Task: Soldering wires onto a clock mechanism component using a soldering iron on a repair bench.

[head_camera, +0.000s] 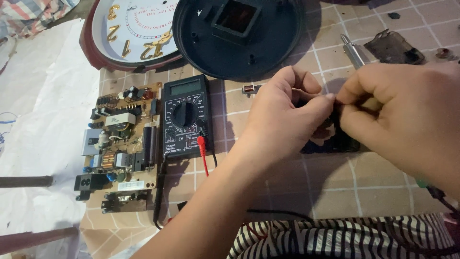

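From the left I see a circuit board point(125, 144), then a black multimeter point(186, 116), then my left hand point(282, 115) and right hand point(402, 120) pinching together on a small black part point(341, 139) over the tiled tabletop point(306, 187), mostly hidden.

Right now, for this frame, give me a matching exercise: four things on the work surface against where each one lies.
Things:
1. multimeter
2. circuit board
3. clock face
4. black round clock back

Places:
A. far left, top edge of the view
B. between the circuit board and the left hand
C. left of the multimeter
D. top centre, beyond the hands

Pairs: 1-B, 2-C, 3-A, 4-D
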